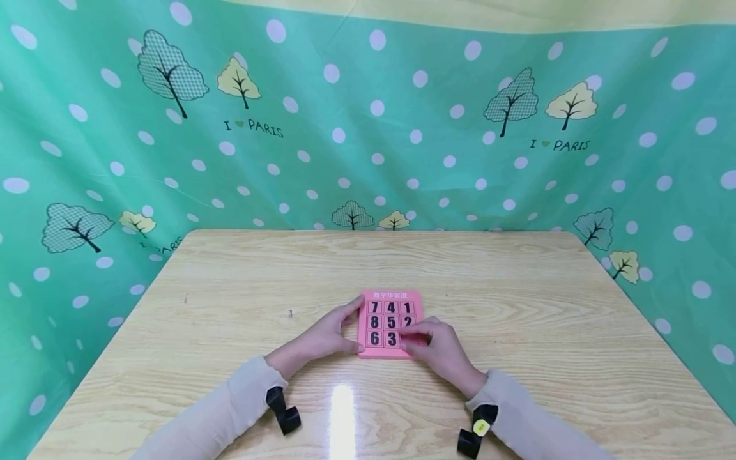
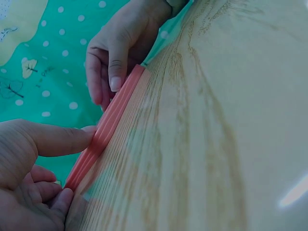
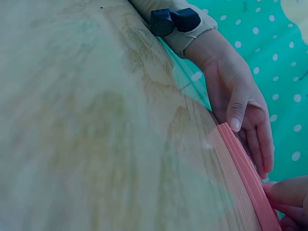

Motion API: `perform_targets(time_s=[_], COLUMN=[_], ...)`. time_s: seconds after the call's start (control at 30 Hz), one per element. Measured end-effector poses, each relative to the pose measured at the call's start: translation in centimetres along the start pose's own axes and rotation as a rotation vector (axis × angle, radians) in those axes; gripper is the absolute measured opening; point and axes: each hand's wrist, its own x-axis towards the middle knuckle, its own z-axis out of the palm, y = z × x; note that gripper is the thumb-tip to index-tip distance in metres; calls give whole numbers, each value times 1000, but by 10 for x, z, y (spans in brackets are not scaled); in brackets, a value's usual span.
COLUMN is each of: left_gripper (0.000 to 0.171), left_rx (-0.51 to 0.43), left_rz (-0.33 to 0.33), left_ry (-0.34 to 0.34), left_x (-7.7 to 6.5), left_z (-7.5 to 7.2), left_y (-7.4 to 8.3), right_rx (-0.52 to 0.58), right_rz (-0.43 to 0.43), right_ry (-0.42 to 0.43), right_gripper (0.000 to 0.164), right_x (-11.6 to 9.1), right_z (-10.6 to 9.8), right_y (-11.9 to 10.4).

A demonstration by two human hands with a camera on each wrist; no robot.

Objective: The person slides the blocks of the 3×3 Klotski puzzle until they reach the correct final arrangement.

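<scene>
A pink sliding number puzzle [image 1: 391, 354] lies flat on the wooden table, its black-numbered tiles facing up. My left hand [image 1: 328, 329] holds the puzzle's left side, thumb at the lower corner and forefinger near the upper one. In the left wrist view, the left thumb [image 2: 67, 139] lies along the pink edge [image 2: 103, 127]. Over the lower right of the tiles is my right hand [image 1: 439, 348], thumb and forefinger tips beside the 3 tile [image 1: 392, 338]. These fingers cover the lower-right cell and part of the 2 tile [image 1: 408, 319].
The pale wooden table [image 1: 517, 281] extends around the puzzle, with a bright light reflection [image 1: 342, 421] near the front. Behind it hangs a green dotted cloth [image 1: 391, 160] with printed trees. Black wrist cameras [image 1: 287, 418] are strapped over both sleeves.
</scene>
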Motion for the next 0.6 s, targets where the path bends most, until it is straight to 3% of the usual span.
perform_targets(time_s=[0.6], left_gripper=[99], left_rx=[-9], left_rz=[23], left_ry=[-2], left_x=[0], left_z=[-1], left_y=[0], right_rx=[95], right_rz=[30], right_ry=[-8], right_gripper=[26], right_x=[6], right_z=[-9], right_y=[5])
